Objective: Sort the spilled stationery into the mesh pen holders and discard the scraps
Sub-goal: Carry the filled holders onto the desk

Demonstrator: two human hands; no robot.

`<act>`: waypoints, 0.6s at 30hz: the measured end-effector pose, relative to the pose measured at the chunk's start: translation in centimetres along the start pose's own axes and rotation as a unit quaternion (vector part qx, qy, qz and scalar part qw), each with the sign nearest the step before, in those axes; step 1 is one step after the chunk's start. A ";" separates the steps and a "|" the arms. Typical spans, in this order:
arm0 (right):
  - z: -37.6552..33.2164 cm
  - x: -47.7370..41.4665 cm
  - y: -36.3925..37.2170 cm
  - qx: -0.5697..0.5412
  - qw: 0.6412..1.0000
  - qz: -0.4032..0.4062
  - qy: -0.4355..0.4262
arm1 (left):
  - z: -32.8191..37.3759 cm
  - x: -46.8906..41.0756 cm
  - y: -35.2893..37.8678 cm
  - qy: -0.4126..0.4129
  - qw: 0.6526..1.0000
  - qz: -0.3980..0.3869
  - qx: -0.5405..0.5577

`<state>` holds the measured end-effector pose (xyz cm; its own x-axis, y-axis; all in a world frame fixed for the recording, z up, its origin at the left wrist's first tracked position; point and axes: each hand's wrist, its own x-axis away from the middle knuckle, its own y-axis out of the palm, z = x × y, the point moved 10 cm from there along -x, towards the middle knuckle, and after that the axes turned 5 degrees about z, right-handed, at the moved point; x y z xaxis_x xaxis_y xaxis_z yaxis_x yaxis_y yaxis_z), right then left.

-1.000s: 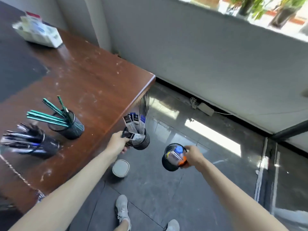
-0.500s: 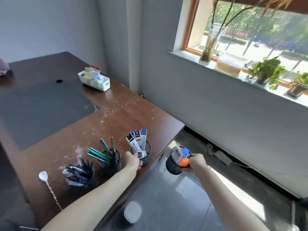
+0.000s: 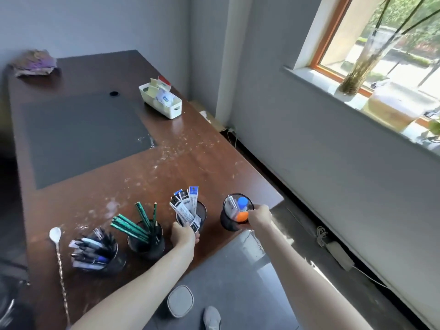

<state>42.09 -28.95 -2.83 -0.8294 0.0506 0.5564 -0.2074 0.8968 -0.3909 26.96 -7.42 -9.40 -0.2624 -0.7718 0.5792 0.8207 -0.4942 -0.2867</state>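
Observation:
Several black mesh pen holders line the near edge of the brown desk (image 3: 166,167). My left hand (image 3: 184,234) grips the holder of flat white and blue packets (image 3: 201,211). My right hand (image 3: 259,216) grips the rim of the holder with a blue-capped item and an orange one (image 3: 228,221), near the desk's right corner. To the left stand a holder of green pencils (image 3: 146,246) and a holder of pens (image 3: 107,260).
A long-handled white spoon (image 3: 55,234) lies at the desk's left front. A white tray of paper bits (image 3: 175,110) sits at the back, beside a dark desk mat (image 3: 83,134). On the floor below are a grey bin lid (image 3: 180,301) and my shoe (image 3: 212,317).
Both holders were held out over the floor beside the desk; they now are over the desk's near edge. The camera has tilted up toward the desk and window.

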 end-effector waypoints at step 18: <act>-4.5 -3.6 6.1 0.084 0.990 -0.103 -0.048 | -1.0 -0.1 -0.4 -0.050 0.990 0.122 0.056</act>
<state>46.17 -21.68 -3.88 -0.8046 -0.1755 0.5672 -0.4541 0.7974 -0.3975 26.11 -7.54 -10.12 -0.0034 -0.8166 0.5771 0.9063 -0.2465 -0.3433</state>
